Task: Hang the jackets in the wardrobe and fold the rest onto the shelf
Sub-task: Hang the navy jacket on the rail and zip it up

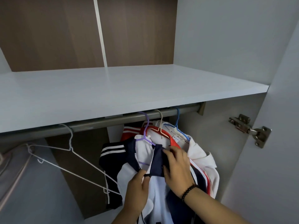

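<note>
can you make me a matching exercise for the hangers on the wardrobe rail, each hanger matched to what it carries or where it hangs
Hangers:
1. white wire hanger
2. purple plastic hanger
3. beige plastic hanger
4. blue plastic hanger

States:
A. farthest right on the rail, under a white garment
B. empty, hanging alone at the left
C. under the red collar
D. carries the navy and white jacket that both hands hold

Pairs: 1-B, 2-D, 3-C, 4-A

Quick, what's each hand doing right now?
Left hand: pinches the zipper edge of the navy-and-white jacket.
Right hand: grips the jacket's navy collar.
</note>
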The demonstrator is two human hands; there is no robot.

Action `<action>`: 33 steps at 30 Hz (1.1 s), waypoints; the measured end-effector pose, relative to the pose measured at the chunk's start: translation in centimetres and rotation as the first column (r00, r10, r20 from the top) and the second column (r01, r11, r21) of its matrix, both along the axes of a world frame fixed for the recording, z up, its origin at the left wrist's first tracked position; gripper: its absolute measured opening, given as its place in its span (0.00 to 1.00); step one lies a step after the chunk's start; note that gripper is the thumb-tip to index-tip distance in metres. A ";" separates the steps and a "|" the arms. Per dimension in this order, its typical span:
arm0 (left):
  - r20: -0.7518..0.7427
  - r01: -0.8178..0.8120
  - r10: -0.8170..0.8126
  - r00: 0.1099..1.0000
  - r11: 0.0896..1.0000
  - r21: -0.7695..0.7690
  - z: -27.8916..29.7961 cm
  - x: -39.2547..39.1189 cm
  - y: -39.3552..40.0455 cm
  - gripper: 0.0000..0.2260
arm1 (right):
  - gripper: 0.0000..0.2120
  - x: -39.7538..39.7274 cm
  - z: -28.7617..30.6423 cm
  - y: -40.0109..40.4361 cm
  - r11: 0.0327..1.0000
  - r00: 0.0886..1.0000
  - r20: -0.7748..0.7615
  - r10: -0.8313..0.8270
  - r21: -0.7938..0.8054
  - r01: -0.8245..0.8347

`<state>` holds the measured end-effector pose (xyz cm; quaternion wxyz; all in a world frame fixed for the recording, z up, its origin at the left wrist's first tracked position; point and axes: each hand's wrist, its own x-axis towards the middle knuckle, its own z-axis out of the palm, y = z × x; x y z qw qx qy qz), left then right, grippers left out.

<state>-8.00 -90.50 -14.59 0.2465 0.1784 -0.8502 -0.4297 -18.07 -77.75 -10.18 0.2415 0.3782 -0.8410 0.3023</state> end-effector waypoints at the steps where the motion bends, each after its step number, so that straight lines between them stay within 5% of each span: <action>1: 0.005 0.003 -0.003 1.000 1.000 -0.001 0.1 0.4 0.0 0.06 | 0.30 0.9 -0.7 0.4 1.000 0.999 -0.052 -0.005 0.023 0.006; 4: 0.059 0.040 -0.041 0.997 0.999 0.023 1.0 1.7 -0.1 0.06 | 0.29 4.1 -3.4 1.6 0.998 0.996 -0.072 0.050 0.050 -0.046; 8: 0.147 0.076 -0.078 0.986 0.997 0.019 2.1 3.7 -0.2 0.11 | 0.19 8.0 -7.1 2.0 0.998 0.992 0.123 0.037 -0.056 -0.031; 14: 0.218 0.080 -0.026 0.976 0.967 -0.242 2.4 6.5 0.3 0.16 | 0.29 11.6 -7.6 -0.3 0.991 0.883 0.469 0.030 -0.131 0.036; 20: 0.110 0.086 -0.066 0.992 0.977 -0.193 4.1 7.9 0.7 0.18 | 0.04 13.3 -5.8 -1.7 0.971 0.776 0.618 0.123 -0.237 0.035; 33: -0.057 0.178 -0.172 0.984 0.975 0.137 6.5 9.0 0.6 0.23 | 0.15 16.2 -5.1 -0.1 0.987 0.675 0.730 0.104 -0.157 0.017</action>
